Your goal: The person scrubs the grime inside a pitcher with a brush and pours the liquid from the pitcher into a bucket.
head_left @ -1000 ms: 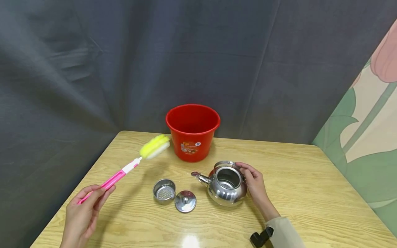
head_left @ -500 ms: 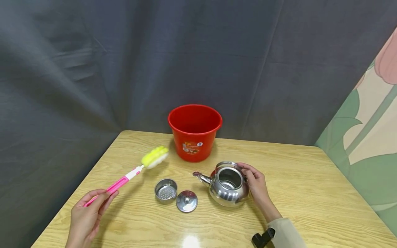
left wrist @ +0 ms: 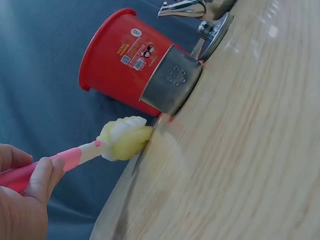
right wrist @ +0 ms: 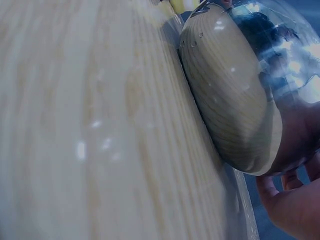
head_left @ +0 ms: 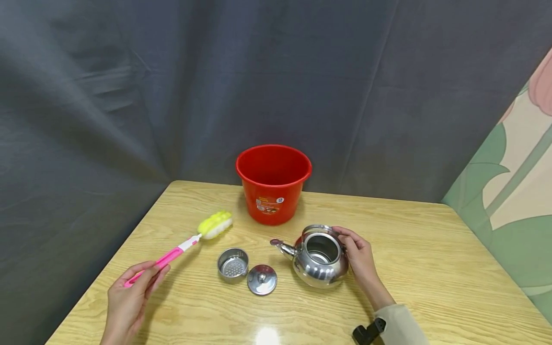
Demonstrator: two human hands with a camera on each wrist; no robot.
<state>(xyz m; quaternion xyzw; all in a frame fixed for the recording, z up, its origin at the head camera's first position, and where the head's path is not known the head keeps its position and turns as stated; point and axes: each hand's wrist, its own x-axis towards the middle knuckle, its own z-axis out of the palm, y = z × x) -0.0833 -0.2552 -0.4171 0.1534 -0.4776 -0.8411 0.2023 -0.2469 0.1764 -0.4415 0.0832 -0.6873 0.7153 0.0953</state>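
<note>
My left hand [head_left: 131, 297] grips the pink handle of a sponge bottle brush [head_left: 170, 256]. Its yellow-and-white sponge head [left wrist: 127, 137] points away over the table, left of the red bucket. At the right, my right hand [head_left: 359, 256] holds a shiny steel kettle [head_left: 319, 273] by its side, near the base of the raised handle. The kettle stands lidless, its mouth showing and its spout aimed left. In the right wrist view the fingers [right wrist: 292, 180] meet the kettle's body, partly out of frame. Between the hands lie a perforated steel strainer [head_left: 233, 266] and the kettle lid [head_left: 262, 280].
A red bucket [head_left: 273, 203] stands at the back of the wooden table [head_left: 422, 268], behind the strainer and kettle. A dark cloth [head_left: 276, 72] hangs behind the table and along its left. A floral wall panel [head_left: 509, 191] borders the right side.
The brush has come down lower, its sponge head dropping toward the table. The right hand and kettle keep their place; the whole head view has shifted slightly.
</note>
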